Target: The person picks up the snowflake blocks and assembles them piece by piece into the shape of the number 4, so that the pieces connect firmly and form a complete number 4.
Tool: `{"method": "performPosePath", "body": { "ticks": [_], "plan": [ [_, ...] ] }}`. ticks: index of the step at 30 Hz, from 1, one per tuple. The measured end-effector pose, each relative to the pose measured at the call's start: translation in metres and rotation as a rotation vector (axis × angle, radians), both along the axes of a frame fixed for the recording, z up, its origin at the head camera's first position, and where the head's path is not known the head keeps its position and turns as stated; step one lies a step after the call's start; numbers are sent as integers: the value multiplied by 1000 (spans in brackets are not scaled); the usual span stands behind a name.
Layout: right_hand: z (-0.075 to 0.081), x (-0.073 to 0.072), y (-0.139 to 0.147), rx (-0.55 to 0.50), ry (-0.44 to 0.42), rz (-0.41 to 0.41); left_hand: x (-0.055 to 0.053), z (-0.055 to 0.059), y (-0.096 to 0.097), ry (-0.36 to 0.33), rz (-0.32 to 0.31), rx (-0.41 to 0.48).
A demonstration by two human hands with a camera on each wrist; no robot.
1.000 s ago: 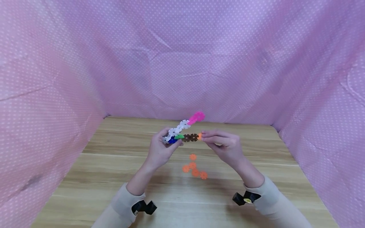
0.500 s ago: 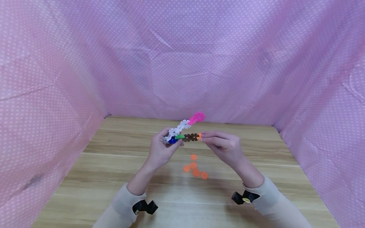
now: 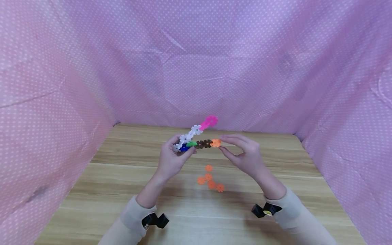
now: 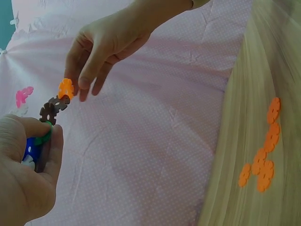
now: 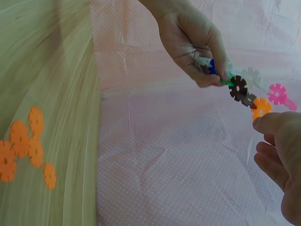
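A chain of notched plastic snowflake discs is held up above the table. My left hand (image 3: 172, 158) grips it where white, dark blue (image 3: 184, 147) and green discs (image 4: 44, 134) join, thumb and fingers pinching the green one. From there one branch runs through white discs (image 3: 196, 129) to pink ones (image 3: 211, 120). The other goes through brown discs (image 5: 238, 88) to an orange disc (image 3: 215, 143) at its end. Around that orange disc my right hand (image 3: 245, 156) has its thumb and forefinger parted, the tips right at the disc's outer edge.
Several loose orange snowflake discs (image 3: 211, 184) lie on the wooden table (image 3: 122, 190) below and between the hands. A pink dotted cloth (image 3: 196, 68) surrounds the table at the back and sides. Black cameras (image 3: 162, 221) sit on both wrists.
The right thumb and fingers have loosened and drawn slightly right, uncovering the orange disc at the end of the brown discs. The chain has risen a little in the left hand.
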State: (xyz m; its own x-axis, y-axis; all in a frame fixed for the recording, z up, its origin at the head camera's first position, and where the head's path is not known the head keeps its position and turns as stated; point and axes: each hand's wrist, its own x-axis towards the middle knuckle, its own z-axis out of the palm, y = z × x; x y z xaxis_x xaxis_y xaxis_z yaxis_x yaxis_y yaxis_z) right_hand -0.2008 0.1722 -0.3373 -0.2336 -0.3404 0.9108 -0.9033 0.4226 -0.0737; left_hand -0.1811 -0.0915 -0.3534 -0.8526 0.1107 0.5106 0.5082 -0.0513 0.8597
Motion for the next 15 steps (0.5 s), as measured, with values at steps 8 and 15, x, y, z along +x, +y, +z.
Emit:
{"method": "performPosePath", "body": {
  "ticks": [8, 15],
  "plan": [
    [-12, -1, 17, 38, -165, -89, 1, 2, -3, -4, 16, 9],
    [-29, -4, 30, 177, -289, -103, 0, 2, -4, 4, 0, 22]
  ]
}}
